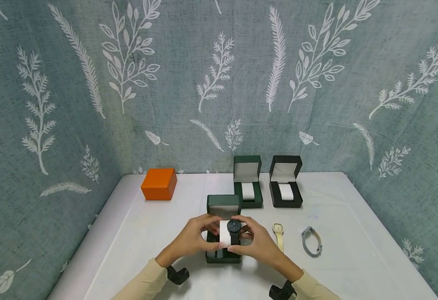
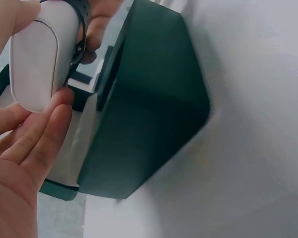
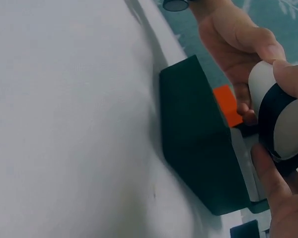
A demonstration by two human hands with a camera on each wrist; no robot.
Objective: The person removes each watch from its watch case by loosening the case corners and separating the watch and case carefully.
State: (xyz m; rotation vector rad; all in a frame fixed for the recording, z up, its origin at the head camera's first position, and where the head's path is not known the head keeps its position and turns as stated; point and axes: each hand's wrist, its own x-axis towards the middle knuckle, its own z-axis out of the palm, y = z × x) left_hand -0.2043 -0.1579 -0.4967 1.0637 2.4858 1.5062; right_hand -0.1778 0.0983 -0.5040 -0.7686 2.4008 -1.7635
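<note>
Watch [image 1: 234, 228] on pillow [image 1: 224, 234] is being pinched by both hands [image 1: 198, 238] [image 1: 255, 241] over box [image 1: 223, 206]; light, soft, best held by pillow ends.

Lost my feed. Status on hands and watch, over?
Both hands, left and right, grip cushion with black watch wrapped round, above open green box. Nothing in the way.

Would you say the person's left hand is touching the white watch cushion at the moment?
Touching. In the left wrist view, the left hand has its fingertips against the end of the white cushion, which carries the black watch.
</note>
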